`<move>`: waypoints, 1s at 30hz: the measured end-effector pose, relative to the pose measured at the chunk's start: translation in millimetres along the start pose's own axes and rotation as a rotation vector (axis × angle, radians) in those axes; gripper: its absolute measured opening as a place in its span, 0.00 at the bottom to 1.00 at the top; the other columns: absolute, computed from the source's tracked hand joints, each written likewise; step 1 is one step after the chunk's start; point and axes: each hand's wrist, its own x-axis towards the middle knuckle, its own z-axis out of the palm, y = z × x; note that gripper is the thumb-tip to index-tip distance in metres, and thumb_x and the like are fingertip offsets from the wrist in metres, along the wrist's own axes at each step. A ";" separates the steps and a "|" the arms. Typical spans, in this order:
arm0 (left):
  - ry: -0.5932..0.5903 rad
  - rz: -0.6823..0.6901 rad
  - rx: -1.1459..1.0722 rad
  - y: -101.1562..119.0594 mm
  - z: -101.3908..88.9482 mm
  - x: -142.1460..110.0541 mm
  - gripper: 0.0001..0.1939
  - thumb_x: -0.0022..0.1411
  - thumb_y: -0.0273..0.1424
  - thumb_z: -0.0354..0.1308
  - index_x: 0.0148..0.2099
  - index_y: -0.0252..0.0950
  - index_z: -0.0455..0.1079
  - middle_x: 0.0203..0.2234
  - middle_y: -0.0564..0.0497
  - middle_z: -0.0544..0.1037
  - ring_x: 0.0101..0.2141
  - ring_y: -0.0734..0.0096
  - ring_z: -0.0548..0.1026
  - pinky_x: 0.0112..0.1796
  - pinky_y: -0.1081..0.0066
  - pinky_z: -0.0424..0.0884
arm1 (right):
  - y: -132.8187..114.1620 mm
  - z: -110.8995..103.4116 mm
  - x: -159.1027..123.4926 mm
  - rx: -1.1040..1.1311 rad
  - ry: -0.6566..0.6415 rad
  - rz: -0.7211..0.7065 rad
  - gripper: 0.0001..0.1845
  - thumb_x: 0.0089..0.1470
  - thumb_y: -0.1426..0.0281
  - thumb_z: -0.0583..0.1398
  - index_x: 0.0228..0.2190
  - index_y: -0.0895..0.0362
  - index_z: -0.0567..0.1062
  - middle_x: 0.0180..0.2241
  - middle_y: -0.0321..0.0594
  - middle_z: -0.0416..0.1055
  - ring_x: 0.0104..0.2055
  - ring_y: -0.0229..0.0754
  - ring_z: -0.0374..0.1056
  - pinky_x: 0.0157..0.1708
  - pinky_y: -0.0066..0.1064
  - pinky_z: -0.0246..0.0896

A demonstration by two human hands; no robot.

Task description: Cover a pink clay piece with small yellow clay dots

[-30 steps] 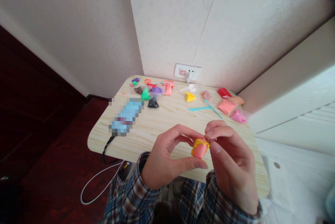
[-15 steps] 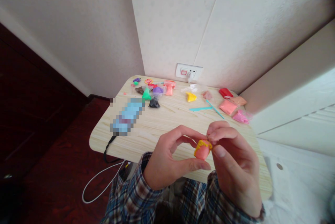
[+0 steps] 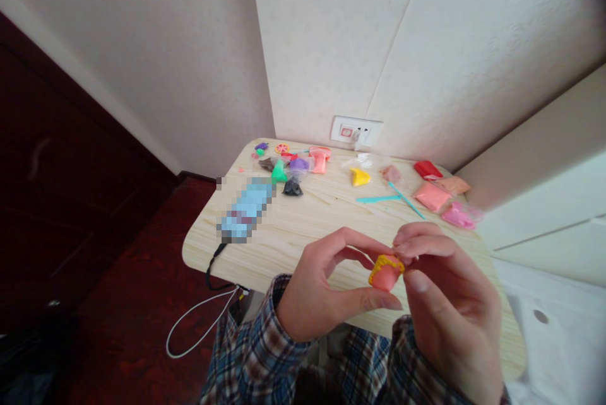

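A small coral-pink clay piece point(image 3: 386, 277) with a bumpy yellow clay edging point(image 3: 379, 263) is held above the front of the table. My left hand point(image 3: 338, 279) grips it between the thumb below and the fingers above. On the right side of the piece, my right hand point(image 3: 447, 285) has its thumb and fingertips closed at the yellow edging. What sits between those fingertips is mostly hidden; a bit of pinkish material shows there.
Beyond my hands on the wooden table point(image 3: 326, 219) lie yellow clay point(image 3: 360, 176), turquoise tools point(image 3: 407, 200), and bags of pink clay point(image 3: 432, 195). Green clay point(image 3: 279, 171), black clay point(image 3: 292, 187) and a blurred-out phone-like object point(image 3: 249, 208) with a cable are at left. A wall socket point(image 3: 356, 130) is behind.
The whole view has shifted, so the table and hands appear further right. Both hands keep nearly the same hold on the clay piece.
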 end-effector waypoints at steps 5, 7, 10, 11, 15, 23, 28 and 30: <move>-0.009 0.005 -0.014 -1.0 -1.0 0.0 0.24 0.46 0.34 0.83 0.45 0.36 0.81 0.40 0.47 0.86 0.43 0.61 0.82 0.49 0.63 0.77 | -2.8 3.1 2.4 -0.012 0.008 -0.028 0.06 0.62 0.72 0.67 0.38 0.47 0.83 0.36 0.38 0.74 0.41 0.43 0.70 0.39 0.33 0.67; -0.008 0.013 -0.009 -1.1 -1.1 0.1 0.24 0.46 0.33 0.83 0.45 0.36 0.81 0.40 0.48 0.86 0.43 0.62 0.82 0.49 0.64 0.77 | -4.4 3.6 3.2 -0.025 0.017 -0.040 0.07 0.63 0.73 0.66 0.38 0.47 0.83 0.36 0.37 0.74 0.41 0.42 0.70 0.39 0.32 0.66; -0.014 0.028 -0.012 0.0 -0.3 0.0 0.24 0.46 0.31 0.83 0.45 0.37 0.81 0.40 0.48 0.85 0.42 0.64 0.81 0.48 0.66 0.77 | -5.9 3.2 3.8 -0.039 0.025 -0.054 0.07 0.63 0.73 0.66 0.38 0.47 0.83 0.36 0.38 0.74 0.41 0.43 0.70 0.39 0.33 0.66; -0.014 0.033 -0.016 0.4 0.0 -0.3 0.23 0.46 0.31 0.83 0.45 0.37 0.81 0.40 0.49 0.85 0.42 0.64 0.81 0.48 0.66 0.77 | -6.0 2.8 3.7 -0.039 0.023 -0.057 0.07 0.63 0.72 0.66 0.38 0.47 0.83 0.36 0.38 0.74 0.41 0.44 0.70 0.39 0.34 0.67; -0.016 0.042 -0.018 1.4 0.2 -1.4 0.24 0.46 0.30 0.83 0.45 0.37 0.81 0.40 0.49 0.85 0.43 0.65 0.81 0.48 0.68 0.77 | -6.0 0.8 2.7 -0.031 0.001 -0.042 0.06 0.63 0.71 0.67 0.39 0.46 0.83 0.37 0.39 0.74 0.43 0.44 0.70 0.39 0.34 0.66; -0.041 0.087 -0.005 0.2 -2.9 -2.8 0.24 0.46 0.29 0.82 0.46 0.37 0.82 0.40 0.49 0.86 0.42 0.66 0.82 0.48 0.69 0.77 | -6.4 -3.7 -0.3 -0.024 -0.072 -0.001 0.05 0.65 0.66 0.66 0.42 0.45 0.83 0.40 0.38 0.74 0.44 0.43 0.68 0.39 0.31 0.64; -0.039 0.106 0.019 0.4 -3.3 -4.5 0.23 0.48 0.30 0.82 0.47 0.37 0.82 0.41 0.48 0.87 0.43 0.65 0.82 0.48 0.68 0.76 | -6.3 -3.3 -1.4 0.021 -0.089 0.009 0.06 0.67 0.67 0.64 0.42 0.45 0.82 0.41 0.38 0.73 0.45 0.42 0.68 0.42 0.29 0.66; -0.046 0.117 0.023 0.1 -3.7 -4.8 0.22 0.49 0.30 0.81 0.47 0.37 0.82 0.41 0.48 0.87 0.43 0.65 0.83 0.49 0.68 0.76 | -6.1 -3.3 -1.6 0.013 -0.092 0.015 0.05 0.67 0.67 0.64 0.42 0.45 0.82 0.41 0.37 0.73 0.46 0.42 0.68 0.42 0.29 0.65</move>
